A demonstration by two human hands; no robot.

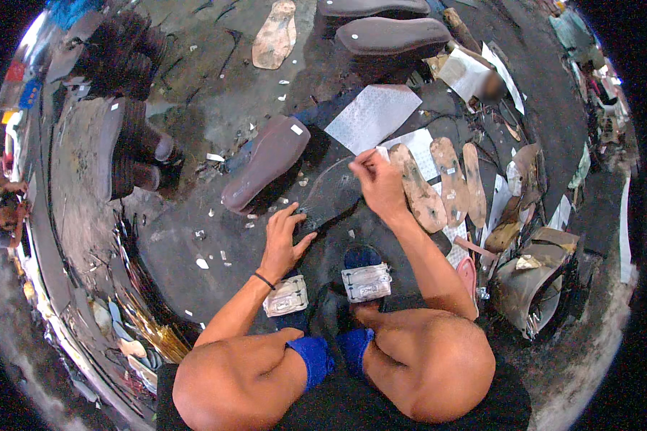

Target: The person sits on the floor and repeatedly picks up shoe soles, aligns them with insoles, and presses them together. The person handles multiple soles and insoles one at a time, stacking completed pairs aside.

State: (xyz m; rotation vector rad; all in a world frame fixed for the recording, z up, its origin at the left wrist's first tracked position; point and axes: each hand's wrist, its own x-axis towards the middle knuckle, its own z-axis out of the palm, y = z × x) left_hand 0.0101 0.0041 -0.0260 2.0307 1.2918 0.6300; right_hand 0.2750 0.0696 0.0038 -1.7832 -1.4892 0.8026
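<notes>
A black shoe sole (pixel 336 190) lies flat on the dark ground in front of me, slanting up to the right. My left hand (pixel 284 241) rests at its near end, fingers spread and the fingertips at its edge. Over the far end my right hand (pixel 381 185) is closed in a pinch; what its fingertips hold, if anything, is too small to make out. A small white piece shows just behind those fingers. Left of the black sole sits a brown sole stack (pixel 269 161) with a white sticker on top.
Several tan insole patterns (pixel 417 187) lie to the right, near white textured sheets (pixel 374 115). More brown soles are stacked at the far side (pixel 392 34) and at the left (pixel 122 144). A scrap-filled container (pixel 532 280) stands at the right. White scraps dot the ground.
</notes>
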